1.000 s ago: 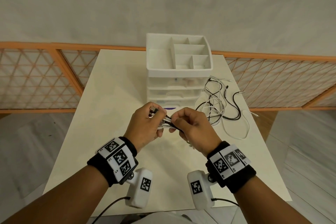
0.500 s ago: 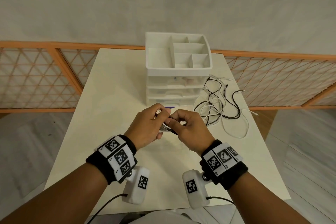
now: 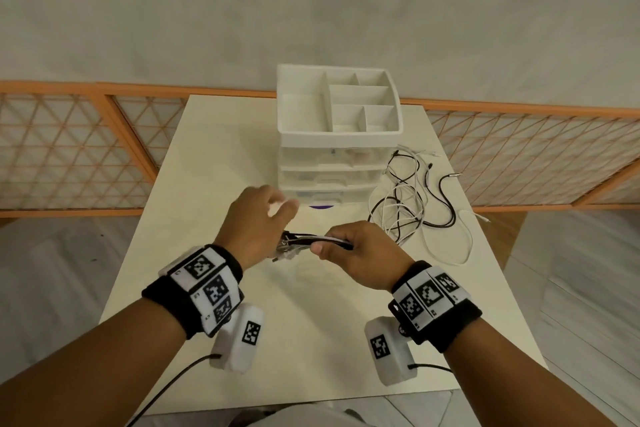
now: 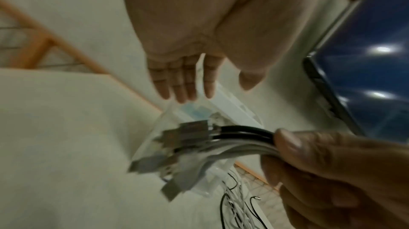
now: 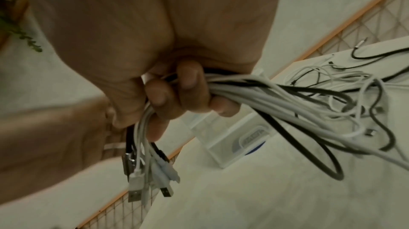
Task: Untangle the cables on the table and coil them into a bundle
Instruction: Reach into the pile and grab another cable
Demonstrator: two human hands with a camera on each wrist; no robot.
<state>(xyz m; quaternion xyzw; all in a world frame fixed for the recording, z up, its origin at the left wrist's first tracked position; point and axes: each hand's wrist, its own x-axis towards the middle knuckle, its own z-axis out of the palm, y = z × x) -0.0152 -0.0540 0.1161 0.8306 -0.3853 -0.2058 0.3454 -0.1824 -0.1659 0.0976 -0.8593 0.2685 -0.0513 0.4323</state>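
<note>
Several black and white USB cables [image 3: 311, 240] are gathered side by side in my right hand [image 3: 349, 250], whose fingers curl round them. Their plug ends [image 4: 175, 147] stick out past my thumb to the left; in the right wrist view the plugs [image 5: 146, 178] hang below my fingers [image 5: 177, 93]. The rest of the cables trail right into a tangle [image 3: 412, 204] lying on the cream table [image 3: 214, 156]. My left hand [image 3: 263, 215] hovers just left of the plugs, its fingers [image 4: 181, 82] straight and spread, holding nothing.
A white drawer organiser [image 3: 339, 135] with an open compartment tray on top stands at the back middle of the table, close behind my hands. An orange lattice railing [image 3: 69, 149] runs behind the table. A loose white cable loop [image 3: 457, 246] lies near the right edge.
My left hand has let go of the plug ends and opened, lifting up and to the left. My right hand keeps hold of the gathered cables and has shifted slightly right.
</note>
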